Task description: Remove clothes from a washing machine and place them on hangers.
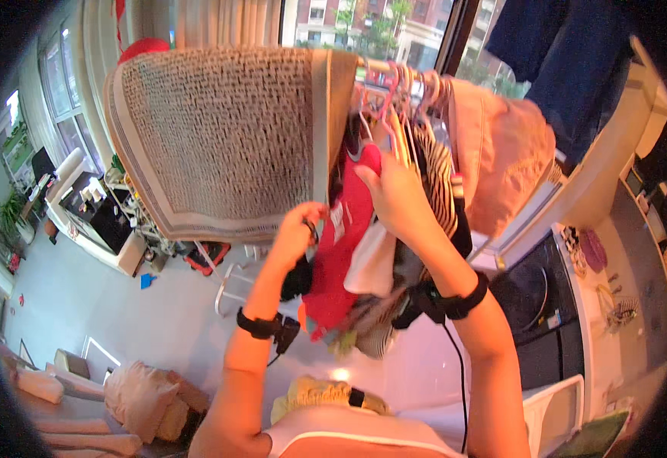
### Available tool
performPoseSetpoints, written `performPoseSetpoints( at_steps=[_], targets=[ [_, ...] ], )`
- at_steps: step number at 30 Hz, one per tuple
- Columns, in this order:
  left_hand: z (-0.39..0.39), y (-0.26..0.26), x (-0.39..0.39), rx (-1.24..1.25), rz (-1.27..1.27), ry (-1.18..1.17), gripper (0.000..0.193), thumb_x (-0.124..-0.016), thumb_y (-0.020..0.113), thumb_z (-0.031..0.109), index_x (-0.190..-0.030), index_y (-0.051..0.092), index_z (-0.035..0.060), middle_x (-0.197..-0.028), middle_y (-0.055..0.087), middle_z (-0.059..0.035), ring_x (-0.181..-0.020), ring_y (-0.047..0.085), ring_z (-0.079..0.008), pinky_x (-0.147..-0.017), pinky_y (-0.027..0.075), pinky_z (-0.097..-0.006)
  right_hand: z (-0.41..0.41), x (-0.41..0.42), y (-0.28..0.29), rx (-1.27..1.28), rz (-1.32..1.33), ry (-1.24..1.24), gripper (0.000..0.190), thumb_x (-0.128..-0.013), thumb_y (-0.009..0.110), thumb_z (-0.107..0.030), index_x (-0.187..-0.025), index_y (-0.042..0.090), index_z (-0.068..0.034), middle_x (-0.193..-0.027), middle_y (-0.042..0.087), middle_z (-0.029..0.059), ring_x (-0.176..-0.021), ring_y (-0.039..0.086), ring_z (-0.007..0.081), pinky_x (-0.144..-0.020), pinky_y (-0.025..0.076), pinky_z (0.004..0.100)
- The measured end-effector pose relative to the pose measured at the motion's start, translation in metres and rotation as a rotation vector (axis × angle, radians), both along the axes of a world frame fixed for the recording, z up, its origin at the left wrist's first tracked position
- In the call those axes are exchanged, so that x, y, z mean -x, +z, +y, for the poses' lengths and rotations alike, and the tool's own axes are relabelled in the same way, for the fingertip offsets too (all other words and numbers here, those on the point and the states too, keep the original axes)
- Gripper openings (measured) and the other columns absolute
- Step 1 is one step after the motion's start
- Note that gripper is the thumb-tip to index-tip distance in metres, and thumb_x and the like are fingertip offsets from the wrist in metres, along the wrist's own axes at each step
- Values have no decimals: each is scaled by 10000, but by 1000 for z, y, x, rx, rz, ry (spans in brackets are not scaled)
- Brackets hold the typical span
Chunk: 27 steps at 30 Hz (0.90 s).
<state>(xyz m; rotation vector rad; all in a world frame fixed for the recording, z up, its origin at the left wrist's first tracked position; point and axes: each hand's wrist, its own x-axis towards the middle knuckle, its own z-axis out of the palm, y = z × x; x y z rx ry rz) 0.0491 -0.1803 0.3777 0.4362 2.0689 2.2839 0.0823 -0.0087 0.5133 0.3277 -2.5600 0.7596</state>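
Note:
A red garment [333,257] with a white printed patch hangs from the drying rail in front of me. My right hand [399,197] grips its upper part, thumb on the near side, close to the hangers [393,123]. At the garment's left edge is my left hand [298,235], its fingers bent; a dark loop shows at them, and what they hold is unclear. Just beyond that hand hangs a large beige woven blanket [225,143]. Packed right of the red garment are a white cloth [372,263] and a black-and-white striped garment [436,177].
A pink cloth [499,154] drapes over the rail's right end. A black-fronted appliance [531,297] stands at right beside a white chair [557,406]. Yellow fabric [310,395] lies low before me. Stuffed bags [142,395] sit lower left; a blue dustpan-like object [148,280] is on the floor.

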Motion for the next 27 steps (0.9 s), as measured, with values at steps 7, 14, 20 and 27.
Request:
performPoseSetpoints(
  at_steps=[7,14,20,27],
  targets=[
    [2,62,-74,-261,4,-175,323,-950,390,254,-1022,543,-22,-799,567,-74,-584,430,-89,-540,359,-205,-3,-84,-74,-87,794,317,267,-663,633,-28,-915,546,-8,-796,540,99,-707,547,287,-624,463,376],
    [43,78,-121,-464,-19,-492,362,-930,420,319,-1021,500,-22,-733,507,-56,-532,341,-75,-490,277,-205,-1,-138,-182,315,-248,456,403,-740,670,-167,-1067,508,4,-969,579,162,-759,591,315,-651,466,370],
    [88,44,-124,-17,146,-493,228,-944,426,194,-1034,537,17,-834,572,-52,-730,512,-84,-659,416,-206,100,-161,-191,911,-445,545,356,-673,537,37,-1024,546,-23,-979,571,50,-929,526,136,-864,402,269],
    [152,-47,-112,455,173,-934,523,-778,650,178,-1244,440,69,-1180,519,-121,-1097,500,-230,-907,393,-306,176,-220,-192,1460,1,-555,239,-814,420,-54,-996,561,11,-881,578,61,-781,560,143,-721,460,267]
  ],
)
